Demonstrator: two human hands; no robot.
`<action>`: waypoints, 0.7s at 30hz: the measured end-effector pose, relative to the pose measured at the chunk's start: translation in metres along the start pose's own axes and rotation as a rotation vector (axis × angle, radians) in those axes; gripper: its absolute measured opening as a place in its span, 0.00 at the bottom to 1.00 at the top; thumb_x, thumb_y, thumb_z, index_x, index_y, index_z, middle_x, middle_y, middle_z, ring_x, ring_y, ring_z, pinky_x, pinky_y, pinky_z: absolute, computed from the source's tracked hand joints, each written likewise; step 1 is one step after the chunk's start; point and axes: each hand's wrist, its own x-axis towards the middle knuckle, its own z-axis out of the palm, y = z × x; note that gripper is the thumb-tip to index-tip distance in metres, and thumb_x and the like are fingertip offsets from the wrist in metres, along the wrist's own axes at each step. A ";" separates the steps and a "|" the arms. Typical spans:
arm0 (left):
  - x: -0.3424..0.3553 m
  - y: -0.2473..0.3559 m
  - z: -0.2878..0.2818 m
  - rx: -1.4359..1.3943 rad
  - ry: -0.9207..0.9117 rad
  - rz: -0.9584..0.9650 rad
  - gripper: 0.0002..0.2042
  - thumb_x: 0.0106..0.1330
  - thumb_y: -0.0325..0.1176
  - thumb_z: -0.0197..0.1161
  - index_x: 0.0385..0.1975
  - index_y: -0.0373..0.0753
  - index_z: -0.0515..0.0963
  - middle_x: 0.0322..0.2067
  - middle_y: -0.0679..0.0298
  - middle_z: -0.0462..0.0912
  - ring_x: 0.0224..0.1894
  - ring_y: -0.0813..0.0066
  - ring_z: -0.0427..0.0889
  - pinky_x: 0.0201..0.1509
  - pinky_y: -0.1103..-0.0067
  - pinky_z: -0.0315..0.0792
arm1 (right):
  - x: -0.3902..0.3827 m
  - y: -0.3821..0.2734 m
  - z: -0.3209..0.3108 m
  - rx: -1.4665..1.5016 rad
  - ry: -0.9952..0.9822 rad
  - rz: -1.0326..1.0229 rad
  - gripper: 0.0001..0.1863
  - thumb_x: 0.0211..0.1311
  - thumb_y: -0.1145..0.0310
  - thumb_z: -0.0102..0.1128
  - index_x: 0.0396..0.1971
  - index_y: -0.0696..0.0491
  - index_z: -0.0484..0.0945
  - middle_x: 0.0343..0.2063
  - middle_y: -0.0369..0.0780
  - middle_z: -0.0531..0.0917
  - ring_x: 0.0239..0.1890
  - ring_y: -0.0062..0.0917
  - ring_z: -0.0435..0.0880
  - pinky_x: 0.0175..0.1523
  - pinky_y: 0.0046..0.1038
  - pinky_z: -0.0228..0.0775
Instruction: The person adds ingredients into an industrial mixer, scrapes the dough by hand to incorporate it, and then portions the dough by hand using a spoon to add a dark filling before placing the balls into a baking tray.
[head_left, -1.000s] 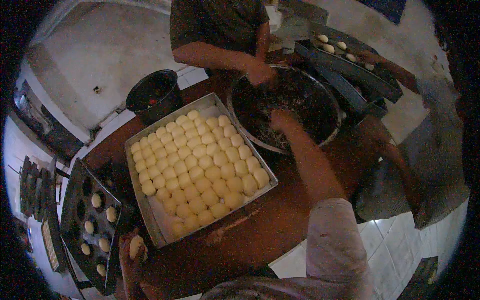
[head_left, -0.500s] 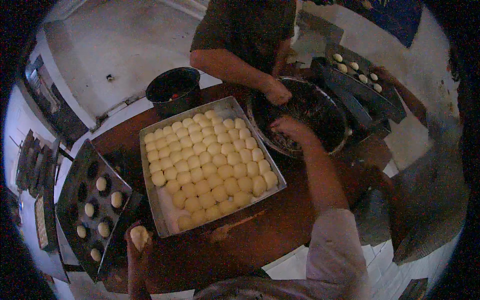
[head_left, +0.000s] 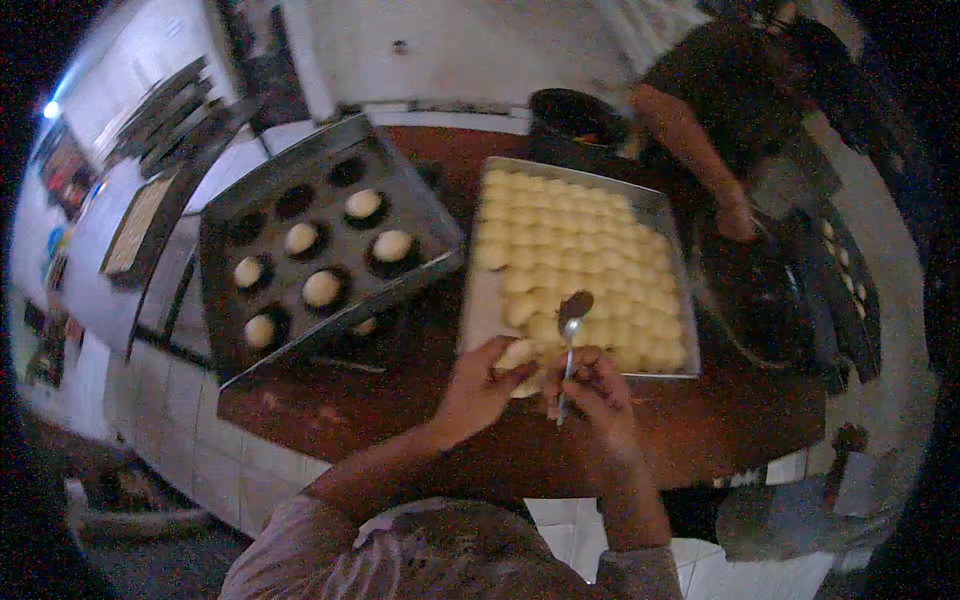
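My left hand (head_left: 475, 390) pinches a pale piece of dough (head_left: 517, 355) near the front edge of a metal tray (head_left: 690, 325). Rows of yellowish dough balls (head_left: 580, 255) sit packed in that tray, with a bare strip at its left. Beside the dough, my right hand (head_left: 600, 390) grips a metal spoon (head_left: 570, 345) by its handle. Dark filling (head_left: 576, 304) lies in the spoon's bowl, above the dough balls. Part of the dough is hidden by my left fingers.
A dark baking pan (head_left: 345, 258) with round wells and several dough balls stands at the left. To the right is a wide dark basin (head_left: 750, 290), with a co-worker's hand (head_left: 738, 215) at its rim. A black bucket (head_left: 575, 115) stands behind the tray.
My view has swung left. My right hand has come out of the basin to my left hand and now shows a spoon with dark filling. The left hand's dough is now in front of the tray.
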 end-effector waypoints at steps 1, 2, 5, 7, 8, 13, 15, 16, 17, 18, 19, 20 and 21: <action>-0.008 -0.012 -0.004 -0.041 0.007 0.012 0.15 0.59 0.30 0.59 0.47 0.37 0.73 0.38 0.63 0.79 0.41 0.72 0.77 0.44 0.78 0.72 | -0.001 0.017 0.012 0.024 -0.024 -0.013 0.11 0.57 0.74 0.54 0.40 0.56 0.69 0.29 0.38 0.77 0.30 0.20 0.76 0.35 0.22 0.71; -0.019 -0.024 -0.007 -0.080 0.010 0.026 0.15 0.59 0.31 0.59 0.47 0.37 0.73 0.38 0.63 0.79 0.41 0.72 0.77 0.44 0.78 0.72 | 0.001 0.033 0.020 -0.058 -0.039 -0.014 0.11 0.58 0.74 0.54 0.41 0.56 0.69 0.30 0.38 0.78 0.31 0.21 0.77 0.36 0.22 0.72; -0.044 -0.047 -0.043 -0.581 -0.059 -0.326 0.15 0.60 0.34 0.60 0.46 0.36 0.73 0.39 0.64 0.79 0.41 0.72 0.78 0.45 0.77 0.71 | 0.006 0.068 0.039 -0.207 -0.105 0.030 0.12 0.60 0.74 0.53 0.44 0.57 0.70 0.33 0.39 0.79 0.33 0.22 0.79 0.37 0.23 0.72; -0.057 -0.071 -0.066 -0.959 -0.138 -0.470 0.17 0.61 0.38 0.59 0.46 0.35 0.73 0.40 0.64 0.79 0.42 0.73 0.78 0.47 0.78 0.70 | 0.007 0.081 0.050 -0.189 -0.158 0.133 0.11 0.59 0.75 0.53 0.43 0.58 0.70 0.33 0.40 0.79 0.32 0.22 0.78 0.36 0.22 0.72; -0.062 -0.082 -0.072 -0.966 -0.098 -0.445 0.16 0.61 0.37 0.59 0.46 0.35 0.73 0.40 0.64 0.79 0.42 0.74 0.78 0.47 0.78 0.70 | 0.007 0.088 0.051 -0.257 -0.165 0.114 0.12 0.59 0.75 0.54 0.43 0.58 0.71 0.33 0.40 0.79 0.32 0.22 0.78 0.36 0.22 0.72; -0.083 -0.076 -0.092 -0.724 0.042 -0.397 0.16 0.60 0.33 0.59 0.47 0.35 0.72 0.42 0.65 0.78 0.44 0.77 0.76 0.50 0.77 0.68 | -0.020 0.089 0.064 -0.292 -0.168 0.252 0.16 0.58 0.74 0.56 0.48 0.57 0.73 0.33 0.38 0.79 0.34 0.21 0.79 0.38 0.21 0.72; -0.082 -0.093 -0.078 -0.756 0.034 -0.309 0.16 0.60 0.32 0.59 0.47 0.34 0.72 0.43 0.65 0.77 0.45 0.77 0.74 0.51 0.77 0.68 | -0.029 0.101 0.061 -0.524 -0.142 0.182 0.19 0.56 0.75 0.57 0.50 0.56 0.72 0.35 0.41 0.80 0.35 0.24 0.79 0.40 0.23 0.72; -0.081 -0.094 -0.071 -0.769 0.033 -0.268 0.16 0.59 0.31 0.59 0.47 0.34 0.72 0.43 0.65 0.77 0.46 0.78 0.74 0.52 0.77 0.67 | -0.031 0.103 0.062 -0.636 -0.133 0.148 0.20 0.55 0.75 0.57 0.50 0.55 0.72 0.36 0.42 0.80 0.36 0.26 0.79 0.41 0.25 0.72; -0.082 -0.093 -0.063 -0.731 0.058 -0.245 0.16 0.59 0.31 0.59 0.47 0.33 0.72 0.44 0.64 0.77 0.46 0.77 0.74 0.52 0.76 0.67 | -0.036 0.103 0.064 -0.851 -0.082 -0.047 0.21 0.54 0.76 0.57 0.51 0.55 0.71 0.38 0.43 0.79 0.37 0.29 0.79 0.42 0.26 0.72; -0.082 -0.091 -0.054 -0.694 0.083 -0.223 0.17 0.59 0.30 0.58 0.47 0.33 0.71 0.45 0.63 0.76 0.47 0.76 0.74 0.53 0.76 0.67 | -0.039 0.102 0.068 -1.063 -0.032 -0.246 0.23 0.53 0.76 0.57 0.52 0.54 0.71 0.39 0.45 0.79 0.39 0.31 0.79 0.44 0.28 0.72; -0.082 -0.087 -0.046 -0.656 0.090 -0.198 0.17 0.59 0.30 0.57 0.48 0.33 0.71 0.46 0.62 0.76 0.48 0.75 0.74 0.54 0.75 0.67 | -0.045 0.099 0.070 -1.275 0.035 -0.444 0.24 0.52 0.77 0.57 0.53 0.54 0.71 0.41 0.46 0.78 0.40 0.34 0.79 0.45 0.30 0.72; -0.081 -0.085 -0.041 -0.553 0.077 -0.125 0.17 0.59 0.29 0.56 0.49 0.32 0.70 0.46 0.61 0.75 0.48 0.73 0.74 0.55 0.74 0.66 | -0.049 0.102 0.065 -1.275 0.045 -0.448 0.25 0.51 0.78 0.57 0.53 0.53 0.70 0.42 0.47 0.78 0.41 0.35 0.78 0.46 0.31 0.71; -0.078 -0.085 -0.038 -0.452 0.064 -0.049 0.18 0.59 0.28 0.55 0.50 0.32 0.69 0.46 0.60 0.75 0.48 0.71 0.74 0.56 0.73 0.66 | -0.051 0.112 0.057 -1.276 0.054 -0.453 0.27 0.50 0.78 0.57 0.54 0.53 0.69 0.43 0.48 0.77 0.43 0.37 0.78 0.47 0.32 0.71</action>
